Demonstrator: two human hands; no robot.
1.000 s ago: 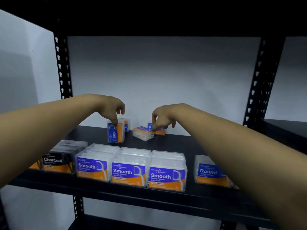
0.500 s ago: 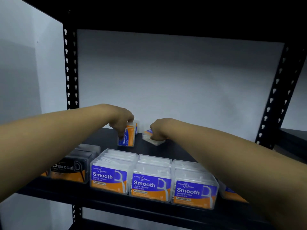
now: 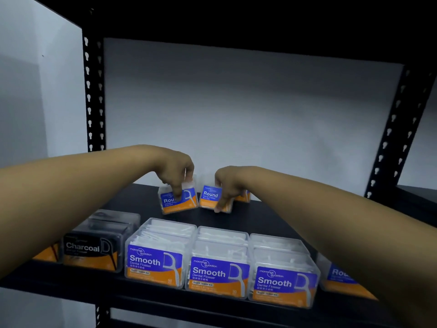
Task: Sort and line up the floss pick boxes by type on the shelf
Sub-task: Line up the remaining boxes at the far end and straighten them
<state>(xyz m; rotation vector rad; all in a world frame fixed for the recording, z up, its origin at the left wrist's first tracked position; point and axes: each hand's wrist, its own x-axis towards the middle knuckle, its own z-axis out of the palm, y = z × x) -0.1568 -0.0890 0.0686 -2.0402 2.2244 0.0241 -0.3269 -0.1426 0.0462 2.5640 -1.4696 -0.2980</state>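
Since both grips come from above, each Round box can be carried forward over the front row. The left hand (image 3: 176, 172) pinches a tilted Round box (image 3: 179, 198) below its fingers; just right, the right hand (image 3: 228, 183) pinches another Round box (image 3: 211, 197). A third box (image 3: 243, 197) sits behind it. Nearer than both hands, Charcoal boxes (image 3: 93, 250), three Smooth boxes (image 3: 218, 268) and one front Round box (image 3: 338, 276) line the shelf (image 3: 272, 220) edge.

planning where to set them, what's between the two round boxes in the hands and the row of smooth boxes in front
In the head view, only bare black shelf lies between the held Round boxes and the Smooth row.
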